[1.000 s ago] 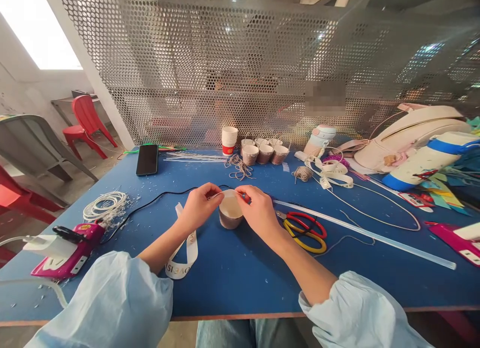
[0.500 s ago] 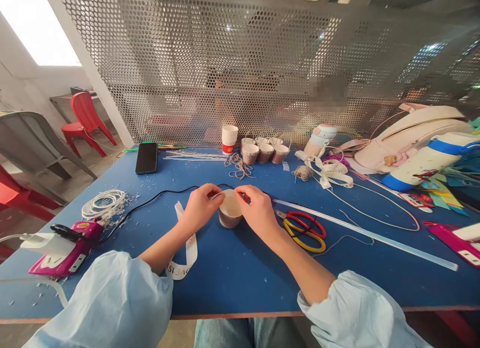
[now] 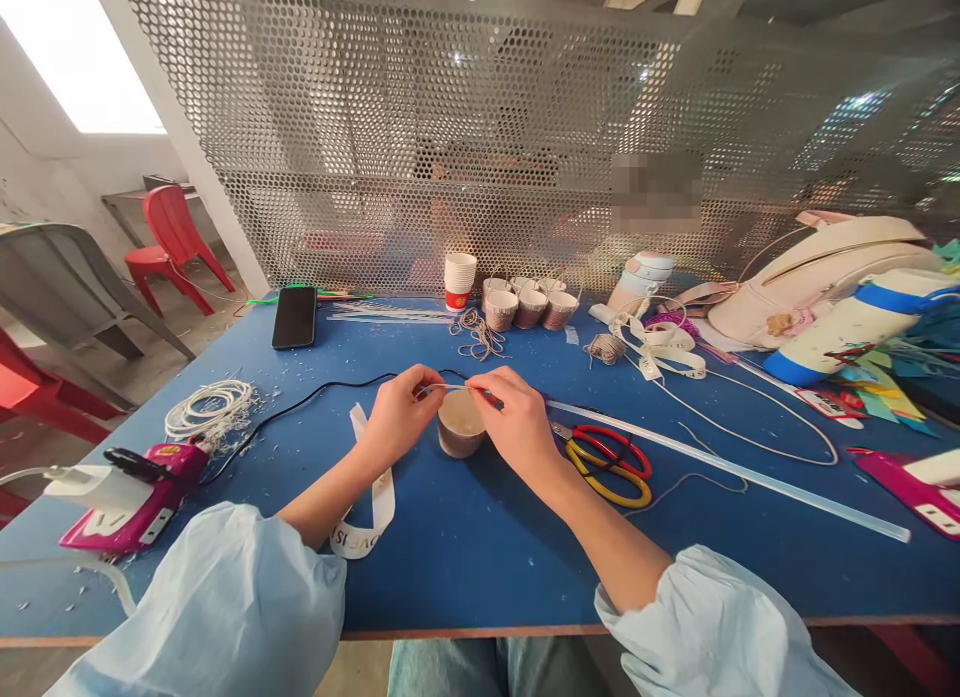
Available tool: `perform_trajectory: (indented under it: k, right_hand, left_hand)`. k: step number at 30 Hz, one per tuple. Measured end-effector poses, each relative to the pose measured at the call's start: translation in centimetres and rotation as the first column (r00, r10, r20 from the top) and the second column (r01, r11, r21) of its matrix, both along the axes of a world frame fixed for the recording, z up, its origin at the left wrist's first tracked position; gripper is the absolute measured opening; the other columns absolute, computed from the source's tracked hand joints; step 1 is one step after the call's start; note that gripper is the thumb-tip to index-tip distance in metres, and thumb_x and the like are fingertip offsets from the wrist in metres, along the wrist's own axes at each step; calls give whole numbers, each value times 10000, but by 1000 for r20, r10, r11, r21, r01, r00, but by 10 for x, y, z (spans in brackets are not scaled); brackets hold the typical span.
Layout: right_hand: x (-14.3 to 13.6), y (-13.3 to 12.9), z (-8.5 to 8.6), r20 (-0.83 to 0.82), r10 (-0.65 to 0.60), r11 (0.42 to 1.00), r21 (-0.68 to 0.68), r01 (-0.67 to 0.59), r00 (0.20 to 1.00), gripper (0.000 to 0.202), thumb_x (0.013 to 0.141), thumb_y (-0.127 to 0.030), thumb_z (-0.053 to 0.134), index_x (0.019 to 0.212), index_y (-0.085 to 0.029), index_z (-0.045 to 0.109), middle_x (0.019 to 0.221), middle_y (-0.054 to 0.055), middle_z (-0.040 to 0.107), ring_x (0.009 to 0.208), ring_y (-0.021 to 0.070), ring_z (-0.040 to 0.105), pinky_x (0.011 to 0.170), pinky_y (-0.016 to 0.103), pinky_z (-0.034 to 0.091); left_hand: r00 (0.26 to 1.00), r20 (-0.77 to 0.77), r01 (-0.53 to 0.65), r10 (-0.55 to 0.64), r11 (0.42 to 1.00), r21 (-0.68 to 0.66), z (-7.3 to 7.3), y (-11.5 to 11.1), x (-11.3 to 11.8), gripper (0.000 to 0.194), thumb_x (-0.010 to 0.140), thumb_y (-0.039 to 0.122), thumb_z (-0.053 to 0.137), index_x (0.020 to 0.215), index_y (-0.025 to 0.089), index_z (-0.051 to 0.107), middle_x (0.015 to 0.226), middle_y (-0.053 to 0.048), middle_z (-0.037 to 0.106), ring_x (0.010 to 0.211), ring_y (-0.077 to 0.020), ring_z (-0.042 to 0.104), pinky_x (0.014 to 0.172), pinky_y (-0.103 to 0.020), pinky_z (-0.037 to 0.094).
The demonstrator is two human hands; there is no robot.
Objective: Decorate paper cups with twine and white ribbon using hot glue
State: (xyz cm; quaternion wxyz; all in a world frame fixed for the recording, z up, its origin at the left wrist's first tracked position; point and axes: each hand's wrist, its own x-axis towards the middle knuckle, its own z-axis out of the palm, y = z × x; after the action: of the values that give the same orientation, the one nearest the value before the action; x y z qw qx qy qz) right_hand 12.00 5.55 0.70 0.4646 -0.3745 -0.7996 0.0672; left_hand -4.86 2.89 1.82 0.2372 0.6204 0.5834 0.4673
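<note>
A thin pale strand [image 3: 448, 386] is stretched between my two hands, over the far rim of a brownish cup [image 3: 460, 429] standing on the blue table. My left hand [image 3: 403, 407] pinches one end at the cup's left. On the right side, my right hand [image 3: 516, 414] pinches the other end, fingertips above the rim. A white ribbon with black letters [image 3: 382, 502] lies beside and partly under my left forearm. Right of my right hand rest scissors [image 3: 611, 464] with red and yellow handles and a long translucent stick [image 3: 727, 465].
Farther back are a phone [image 3: 295, 317], stacked paper cups [image 3: 460, 281], several wrapped cups [image 3: 529, 308], twine [image 3: 605, 348] and a bottle [image 3: 642, 282]. Coiled white cord [image 3: 208, 409] and a pink power strip [image 3: 139, 502] lie left; a bag [image 3: 817, 277] stands right.
Both hands have risen slightly, and the strand between them now shows taut above the cup's rim. The cup stays in place.
</note>
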Motion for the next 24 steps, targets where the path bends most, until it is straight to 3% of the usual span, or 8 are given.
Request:
perform_trajectory:
  k: [7,13,17,24]
  right_hand:
    - [0,-2,1,8,27,1000,-16,-27,1000,209,905,-164,516,913,-244,708,821,23,729,750,181,653,715,291,510]
    - [1,0,1,15,73,995,65,-73,997,224,893,-109,492,910,-208,691,885,55,727,841,207,647,780,328,517]
    - [0,2,-1,5,76,996,54,-76,997,232,886,-98,490,906,-215,689,906,56,724,863,207,653,799,332,525]
    - [-3,0,1,-14,71,997,28,-71,997,342,800,-33,446,964,-197,698,952,68,726,912,215,661,829,345,535]
  left_hand:
    - [1000,-13,21,-20,1000,12,-1,-1,-3,111,778,260,506,802,202,598,668,38,584,607,-119,470,581,-233,366]
    - [975,196,114,-108,993,-21,4,-1,-4,179,675,246,578,842,181,581,755,20,578,699,-130,519,632,-237,398]
    - [951,276,162,-141,985,-52,8,-3,-4,244,691,304,619,895,170,605,808,5,590,736,-136,535,654,-242,412]
    - [962,260,83,-80,997,0,-6,6,-5,203,719,298,621,876,170,625,801,1,630,708,-131,553,645,-243,427]
